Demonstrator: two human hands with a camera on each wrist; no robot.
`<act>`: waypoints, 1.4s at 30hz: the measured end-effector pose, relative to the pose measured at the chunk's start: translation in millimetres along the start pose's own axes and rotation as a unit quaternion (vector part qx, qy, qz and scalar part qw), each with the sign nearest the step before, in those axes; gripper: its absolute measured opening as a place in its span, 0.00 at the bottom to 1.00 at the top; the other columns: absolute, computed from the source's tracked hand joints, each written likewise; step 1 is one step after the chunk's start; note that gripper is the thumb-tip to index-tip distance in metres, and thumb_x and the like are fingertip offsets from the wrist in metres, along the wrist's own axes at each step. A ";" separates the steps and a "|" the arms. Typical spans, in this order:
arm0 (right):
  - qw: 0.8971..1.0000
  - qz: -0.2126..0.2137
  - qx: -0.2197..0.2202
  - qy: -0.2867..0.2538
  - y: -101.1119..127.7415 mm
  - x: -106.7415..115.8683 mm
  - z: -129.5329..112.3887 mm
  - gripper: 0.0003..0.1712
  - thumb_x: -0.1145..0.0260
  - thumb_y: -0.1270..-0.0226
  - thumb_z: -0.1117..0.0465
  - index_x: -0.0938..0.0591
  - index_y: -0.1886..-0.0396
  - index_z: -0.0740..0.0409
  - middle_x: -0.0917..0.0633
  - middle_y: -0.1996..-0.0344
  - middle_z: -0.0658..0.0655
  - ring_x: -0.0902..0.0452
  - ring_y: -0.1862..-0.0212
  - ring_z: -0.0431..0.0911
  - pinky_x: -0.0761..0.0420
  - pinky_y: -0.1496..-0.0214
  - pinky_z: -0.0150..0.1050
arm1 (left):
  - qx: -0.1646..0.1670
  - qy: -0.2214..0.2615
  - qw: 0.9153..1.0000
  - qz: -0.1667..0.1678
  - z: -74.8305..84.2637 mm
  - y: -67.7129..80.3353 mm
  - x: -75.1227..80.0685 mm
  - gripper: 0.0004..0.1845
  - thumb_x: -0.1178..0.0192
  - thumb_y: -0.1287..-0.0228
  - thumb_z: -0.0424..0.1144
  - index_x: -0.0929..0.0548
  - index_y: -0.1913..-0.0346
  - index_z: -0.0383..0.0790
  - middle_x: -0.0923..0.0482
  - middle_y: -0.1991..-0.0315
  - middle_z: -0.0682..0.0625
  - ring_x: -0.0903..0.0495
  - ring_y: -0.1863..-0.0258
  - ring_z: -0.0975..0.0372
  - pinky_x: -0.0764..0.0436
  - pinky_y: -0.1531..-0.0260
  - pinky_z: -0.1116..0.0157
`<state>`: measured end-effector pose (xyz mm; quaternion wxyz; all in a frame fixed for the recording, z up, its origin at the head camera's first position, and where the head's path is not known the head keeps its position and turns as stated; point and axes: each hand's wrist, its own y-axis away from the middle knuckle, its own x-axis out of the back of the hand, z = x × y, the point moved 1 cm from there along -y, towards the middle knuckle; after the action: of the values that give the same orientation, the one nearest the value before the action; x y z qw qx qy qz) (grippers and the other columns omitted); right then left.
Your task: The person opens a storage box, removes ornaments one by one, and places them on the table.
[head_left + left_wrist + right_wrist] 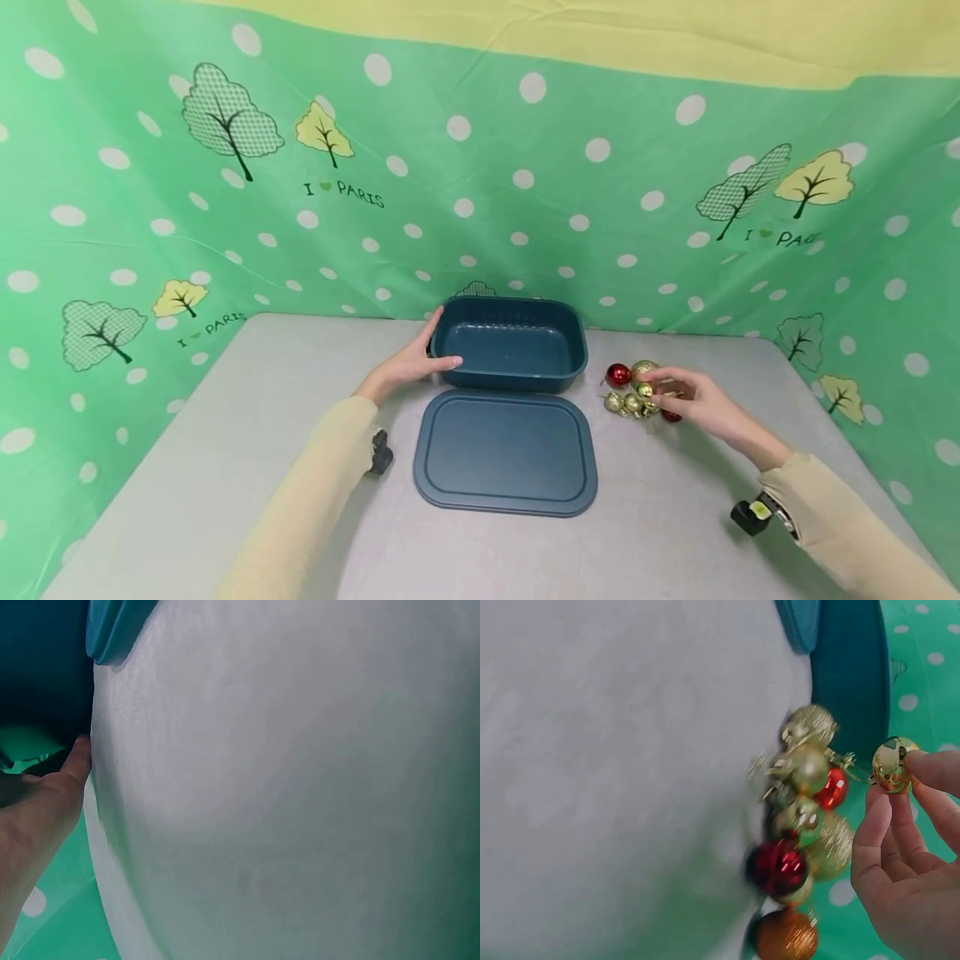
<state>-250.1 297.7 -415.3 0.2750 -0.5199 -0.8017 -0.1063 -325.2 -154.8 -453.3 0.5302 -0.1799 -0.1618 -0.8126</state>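
Pinching a gold bauble [894, 765], right hand [701, 404] is hovering right of the bin [510, 343]; left hand [412, 362] is bracing its left rim, fingers straight.

Staged tabletop set
A grey table [225, 467] stands boxed in by a green tree-print cloth [480, 183] backdrop.

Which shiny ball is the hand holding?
The right hand pinches one smooth gold ball between its fingertips. It is lifted apart from the other red and gold balls, which lie bunched together on the grey table.
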 end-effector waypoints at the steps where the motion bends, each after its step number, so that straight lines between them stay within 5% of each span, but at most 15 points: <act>1: 1.000 0.003 -0.006 0.000 2.6 1.7 2.1 0.20 0.39 0.33 0.72 0.26 0.44 0.76 0.22 0.51 0.72 0.21 0.57 0.43 0.19 0.62 0.37 | -0.002 0.001 1.000 -0.001 0.0 0.0 0.1 0.56 0.36 0.36 0.47 0.71 0.23 0.53 0.73 0.23 0.43 0.65 0.27 0.43 0.54 0.33 0.43; 17: 0.995 0.067 -0.036 0.067 37.6 27.0 32.6 0.21 0.36 0.34 0.69 0.25 0.43 0.71 0.18 0.50 0.55 0.24 0.55 0.34 0.27 0.55 0.28 | 0.002 -0.001 1.000 0.003 1.4 -0.1 0.4 0.57 0.35 0.37 0.49 0.70 0.23 0.54 0.72 0.23 0.44 0.64 0.27 0.44 0.53 0.33 0.43; 30: 0.993 0.058 -0.084 0.052 47.6 26.8 51.4 0.22 0.38 0.33 0.69 0.27 0.42 0.74 0.22 0.49 0.72 0.24 0.58 0.30 0.22 0.60 0.32 | 0.006 0.014 1.000 -0.003 0.7 0.8 1.8 0.55 0.36 0.36 0.46 0.70 0.23 0.56 0.73 0.23 0.44 0.65 0.27 0.44 0.52 0.33 0.44; 38: 0.992 0.047 -0.105 0.049 49.4 25.7 51.1 0.25 0.37 0.33 0.66 0.29 0.40 0.73 0.25 0.46 0.73 0.25 0.56 0.30 0.23 0.58 0.32 | 0.017 0.018 0.999 -0.021 37.5 20.9 5.1 0.54 0.38 0.35 0.39 0.71 0.23 0.44 0.73 0.24 0.37 0.64 0.28 0.40 0.49 0.33 0.43; 42: 0.995 0.047 -0.078 0.049 51.6 28.9 50.7 0.25 0.37 0.34 0.69 0.30 0.40 0.75 0.23 0.48 0.71 0.24 0.56 0.31 0.24 0.56 0.28 | 0.017 0.007 1.000 -0.021 40.6 22.6 4.6 0.53 0.38 0.34 0.40 0.70 0.23 0.43 0.71 0.24 0.36 0.62 0.28 0.40 0.47 0.34 0.44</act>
<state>-229.8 365.8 -447.3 0.2775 -0.5709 -0.7512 -0.1812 -301.2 -148.8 -413.7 0.5174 -0.1611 -0.1756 -0.8219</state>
